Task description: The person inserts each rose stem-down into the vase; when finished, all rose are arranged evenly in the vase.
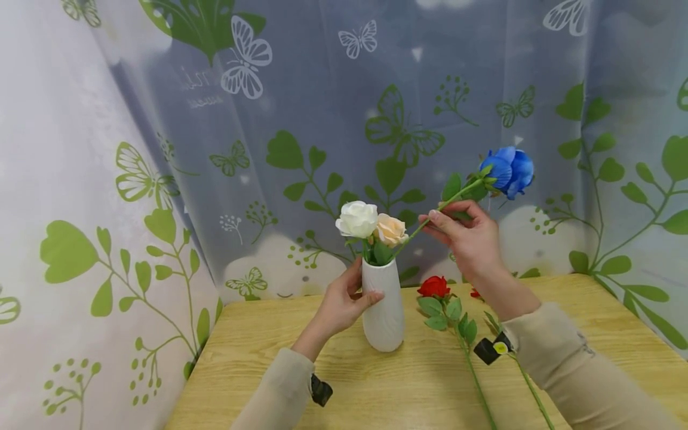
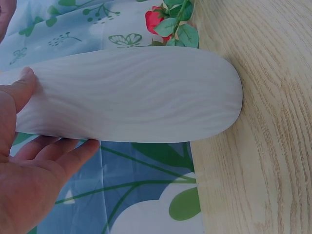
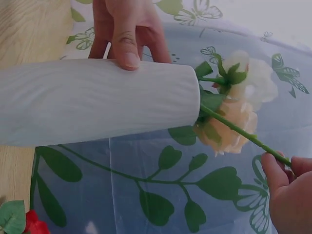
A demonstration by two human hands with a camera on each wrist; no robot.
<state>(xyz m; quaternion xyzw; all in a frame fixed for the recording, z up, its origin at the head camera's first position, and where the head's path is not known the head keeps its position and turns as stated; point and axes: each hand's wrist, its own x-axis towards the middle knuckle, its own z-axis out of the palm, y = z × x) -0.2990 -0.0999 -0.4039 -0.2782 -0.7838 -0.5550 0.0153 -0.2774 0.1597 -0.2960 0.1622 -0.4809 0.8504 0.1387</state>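
A white vase (image 1: 383, 310) with a wavy relief stands upright on the table, holding a white rose (image 1: 357, 220) and a peach rose (image 1: 391, 230). My left hand (image 1: 344, 301) grips the vase's upper part from the left, thumb across the front. Between thumb and fingers, my right hand (image 1: 467, 239) pinches the green stem of a blue rose (image 1: 507, 172). That stem slants down to the left, and in the right wrist view the stem (image 3: 239, 130) passes in at the vase mouth. Its lower end is hidden inside the white vase.
A red rose (image 1: 434, 286) with a long stem lies on the wooden table (image 1: 269, 358), right of the vase. Beside it lies another stem (image 1: 532, 388), its bloom mostly hidden behind my right arm. A curtain (image 1: 322, 89) with leaves and butterflies hangs behind the table.
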